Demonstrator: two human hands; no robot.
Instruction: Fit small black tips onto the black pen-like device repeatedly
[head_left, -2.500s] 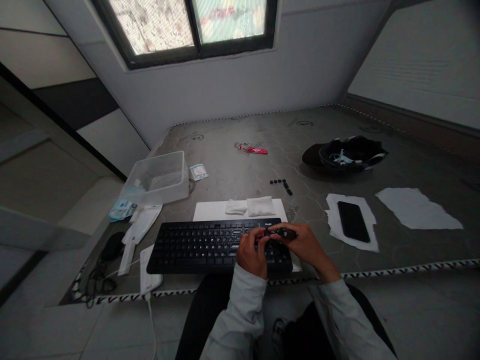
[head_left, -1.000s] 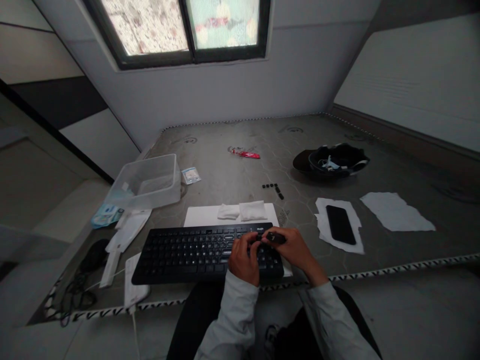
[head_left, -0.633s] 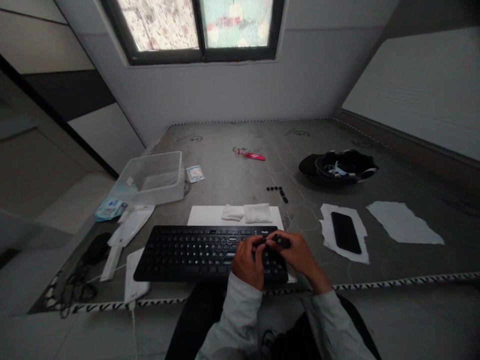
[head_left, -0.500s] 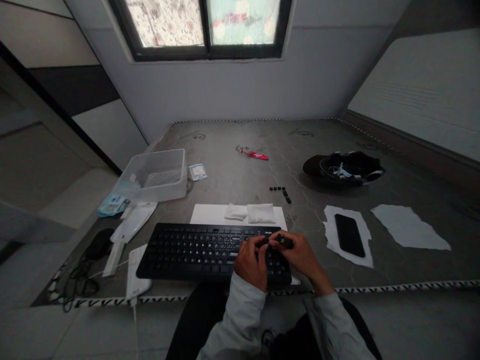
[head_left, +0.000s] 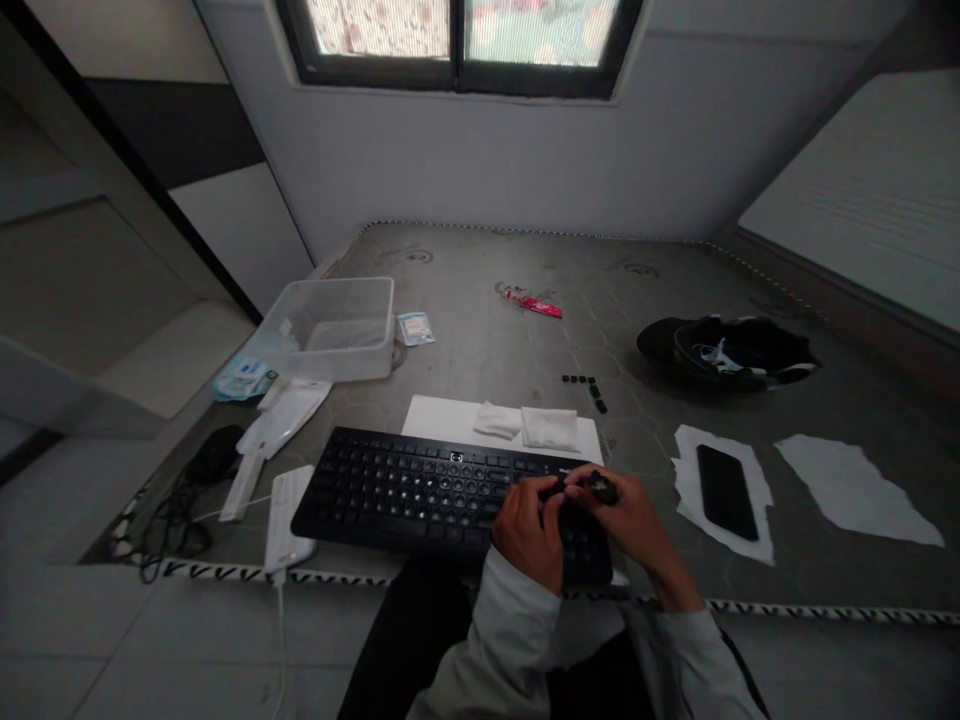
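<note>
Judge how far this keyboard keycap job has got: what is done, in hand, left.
Done: a few keycaps lie loose beyond the keyboard. In hand: both hands work at its right end, the right hand pinching a small dark tool, the left hand alongside. Left: most keys seem still seated.

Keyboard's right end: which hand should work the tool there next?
Right, probably. The right hand already pinches the small black tool over the keyboard; the left hand rests on the keys beside it.

A clear plastic bin (head_left: 337, 325) is sitting at the back left of the surface (head_left: 480, 330). A red wrapper (head_left: 532, 302) is lying further back, a black helmet (head_left: 727, 352) is resting at the right, and a dark phone (head_left: 725, 478) is lying on torn white paper (head_left: 686, 460).
</note>
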